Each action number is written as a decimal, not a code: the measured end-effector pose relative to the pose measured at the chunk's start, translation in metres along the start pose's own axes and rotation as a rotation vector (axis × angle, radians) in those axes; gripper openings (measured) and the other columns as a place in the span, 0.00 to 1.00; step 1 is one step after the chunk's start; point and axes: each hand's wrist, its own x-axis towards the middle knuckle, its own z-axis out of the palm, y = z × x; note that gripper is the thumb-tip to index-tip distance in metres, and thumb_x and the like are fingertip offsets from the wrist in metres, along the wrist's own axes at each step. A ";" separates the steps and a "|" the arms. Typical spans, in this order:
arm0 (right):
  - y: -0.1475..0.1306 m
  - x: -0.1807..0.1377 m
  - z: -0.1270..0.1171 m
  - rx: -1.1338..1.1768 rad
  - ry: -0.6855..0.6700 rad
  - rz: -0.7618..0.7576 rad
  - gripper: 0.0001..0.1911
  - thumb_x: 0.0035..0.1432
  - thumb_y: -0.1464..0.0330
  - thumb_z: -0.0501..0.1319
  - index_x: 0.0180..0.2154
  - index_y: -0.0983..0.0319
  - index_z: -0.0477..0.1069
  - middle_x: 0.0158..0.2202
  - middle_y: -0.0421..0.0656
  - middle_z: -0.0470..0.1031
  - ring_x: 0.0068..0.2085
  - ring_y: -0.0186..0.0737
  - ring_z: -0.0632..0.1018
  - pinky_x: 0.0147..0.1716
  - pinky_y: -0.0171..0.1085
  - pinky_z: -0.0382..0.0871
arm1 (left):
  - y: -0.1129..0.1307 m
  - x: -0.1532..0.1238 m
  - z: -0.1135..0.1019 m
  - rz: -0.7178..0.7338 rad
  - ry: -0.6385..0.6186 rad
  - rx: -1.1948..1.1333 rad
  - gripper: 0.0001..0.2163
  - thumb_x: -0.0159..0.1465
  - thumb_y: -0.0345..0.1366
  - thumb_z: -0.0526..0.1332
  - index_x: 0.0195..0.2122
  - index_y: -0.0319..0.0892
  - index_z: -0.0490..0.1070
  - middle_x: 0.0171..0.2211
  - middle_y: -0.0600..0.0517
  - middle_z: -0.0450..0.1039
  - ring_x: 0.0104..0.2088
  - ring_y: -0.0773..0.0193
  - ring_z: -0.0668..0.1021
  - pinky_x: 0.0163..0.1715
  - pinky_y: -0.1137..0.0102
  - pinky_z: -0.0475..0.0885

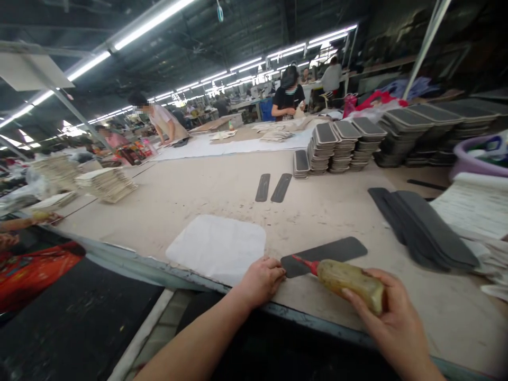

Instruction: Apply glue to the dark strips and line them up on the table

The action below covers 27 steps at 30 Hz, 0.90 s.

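My right hand (391, 317) is closed round a yellowish squeeze bottle (351, 280) with a red nozzle. The nozzle tip touches the near end of a dark grey flat strip (329, 253) lying on the beige table (198, 196). My left hand (262, 279) rests at the table's front edge, fingers curled, pressing the strip's left end. A white cloth sheet (218, 247) lies just left of that hand.
A fan of dark strips (424, 227) lies to the right, two single strips (273, 187) lie mid-table, and stacks of dark pieces (341, 145) stand behind. Beige stacks (105, 183) sit at the left. A purple basin (476, 159) is far right. Other people work at the far tables.
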 end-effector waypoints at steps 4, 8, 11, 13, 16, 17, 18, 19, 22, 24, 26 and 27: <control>0.000 0.002 0.009 -0.043 -0.032 -0.149 0.21 0.58 0.54 0.61 0.47 0.60 0.63 0.44 0.47 0.67 0.44 0.47 0.71 0.43 0.45 0.69 | 0.000 0.003 0.006 0.014 -0.088 0.027 0.11 0.68 0.33 0.54 0.38 0.42 0.77 0.37 0.50 0.76 0.37 0.63 0.74 0.41 0.68 0.71; -0.002 0.001 0.015 -0.080 -0.084 -0.209 0.20 0.59 0.56 0.61 0.48 0.60 0.63 0.44 0.48 0.68 0.45 0.47 0.71 0.42 0.45 0.69 | 0.001 0.006 0.004 -0.005 -0.136 0.028 0.12 0.68 0.32 0.53 0.36 0.42 0.77 0.36 0.50 0.75 0.35 0.64 0.74 0.42 0.69 0.70; -0.004 -0.001 0.019 -0.082 -0.110 -0.232 0.19 0.60 0.57 0.61 0.47 0.60 0.63 0.44 0.48 0.68 0.45 0.47 0.72 0.42 0.45 0.69 | 0.001 0.006 0.003 -0.010 -0.149 0.024 0.12 0.68 0.32 0.53 0.36 0.43 0.77 0.36 0.50 0.75 0.37 0.64 0.74 0.42 0.69 0.70; -0.004 -0.002 0.020 -0.077 -0.115 -0.241 0.18 0.60 0.57 0.61 0.47 0.60 0.63 0.45 0.48 0.67 0.45 0.47 0.72 0.43 0.45 0.69 | 0.001 0.005 0.003 -0.017 -0.144 0.017 0.12 0.68 0.33 0.53 0.38 0.43 0.77 0.36 0.50 0.75 0.38 0.63 0.74 0.42 0.69 0.70; -0.002 -0.002 0.018 -0.099 -0.114 -0.247 0.18 0.60 0.57 0.60 0.47 0.60 0.63 0.45 0.49 0.67 0.45 0.47 0.72 0.43 0.46 0.69 | 0.001 0.005 0.005 -0.030 -0.136 0.009 0.12 0.68 0.34 0.53 0.37 0.43 0.77 0.36 0.50 0.75 0.38 0.62 0.75 0.43 0.68 0.71; -0.001 -0.002 0.017 -0.111 -0.107 -0.250 0.18 0.60 0.57 0.60 0.47 0.60 0.63 0.45 0.49 0.67 0.45 0.47 0.72 0.42 0.46 0.69 | 0.001 0.006 0.005 -0.029 -0.137 0.008 0.12 0.68 0.34 0.53 0.36 0.43 0.77 0.35 0.50 0.75 0.38 0.62 0.75 0.43 0.68 0.71; 0.000 -0.002 0.015 -0.127 -0.098 -0.251 0.18 0.60 0.57 0.60 0.47 0.60 0.63 0.45 0.49 0.67 0.45 0.47 0.72 0.42 0.46 0.70 | 0.001 0.006 0.004 -0.027 -0.139 0.007 0.12 0.68 0.34 0.53 0.35 0.42 0.77 0.35 0.50 0.75 0.38 0.62 0.75 0.43 0.68 0.71; 0.001 -0.002 0.012 -0.142 -0.085 -0.247 0.18 0.61 0.57 0.60 0.47 0.60 0.63 0.45 0.50 0.66 0.45 0.47 0.72 0.42 0.46 0.70 | 0.002 0.007 0.004 -0.025 -0.139 0.008 0.13 0.68 0.34 0.53 0.34 0.42 0.77 0.34 0.50 0.74 0.37 0.62 0.75 0.42 0.68 0.71; 0.006 0.000 0.004 -0.183 -0.042 -0.216 0.18 0.61 0.57 0.59 0.48 0.60 0.63 0.45 0.50 0.66 0.45 0.48 0.72 0.42 0.47 0.70 | 0.003 0.008 0.002 -0.035 -0.130 0.011 0.12 0.68 0.35 0.53 0.34 0.42 0.76 0.34 0.50 0.74 0.36 0.62 0.74 0.41 0.68 0.72; 0.009 0.001 -0.002 -0.220 -0.014 -0.186 0.19 0.60 0.57 0.60 0.48 0.60 0.64 0.45 0.50 0.66 0.46 0.48 0.72 0.42 0.47 0.70 | 0.004 0.008 0.002 -0.052 -0.117 0.009 0.11 0.67 0.36 0.54 0.35 0.42 0.76 0.35 0.50 0.74 0.37 0.61 0.74 0.41 0.67 0.72; 0.014 0.002 -0.008 -0.269 0.023 -0.165 0.19 0.60 0.56 0.60 0.48 0.60 0.65 0.45 0.50 0.67 0.46 0.48 0.72 0.42 0.46 0.71 | 0.004 0.008 0.004 -0.063 -0.109 0.006 0.11 0.67 0.37 0.55 0.35 0.42 0.77 0.35 0.49 0.74 0.38 0.60 0.74 0.41 0.66 0.73; 0.016 0.003 -0.010 -0.296 0.045 -0.156 0.20 0.60 0.55 0.60 0.48 0.61 0.65 0.45 0.50 0.67 0.46 0.48 0.72 0.42 0.46 0.71 | 0.004 0.008 0.004 -0.065 -0.106 0.003 0.12 0.68 0.37 0.55 0.35 0.42 0.77 0.35 0.49 0.74 0.38 0.60 0.74 0.41 0.66 0.73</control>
